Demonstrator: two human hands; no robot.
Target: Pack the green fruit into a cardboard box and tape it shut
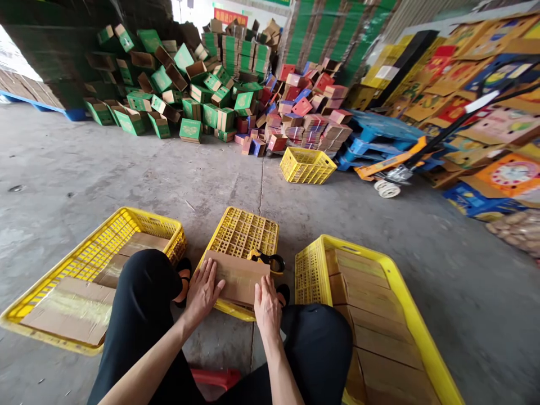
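A flat brown cardboard piece (236, 275) lies on an upturned yellow crate (244, 230) between my knees. My left hand (203, 292) rests flat on its left edge, fingers spread. My right hand (265, 306) lies flat on its near right corner, fingers stretched out. A tape dispenser with a yellow and black handle (265, 260) sits on the crate just right of the cardboard. A yellow crate (90, 264) at my left holds flat cardboard sheets. Another yellow crate (400, 304) at my right holds a row of stacked flat cardboard.
A heap of green boxes (177, 84) and a heap of red and pink boxes (304, 112) fill the back. A small yellow crate (307, 166) stands on the concrete floor. A pallet jack (392, 174), blue pallets and printed flat cartons (485, 101) are at right.
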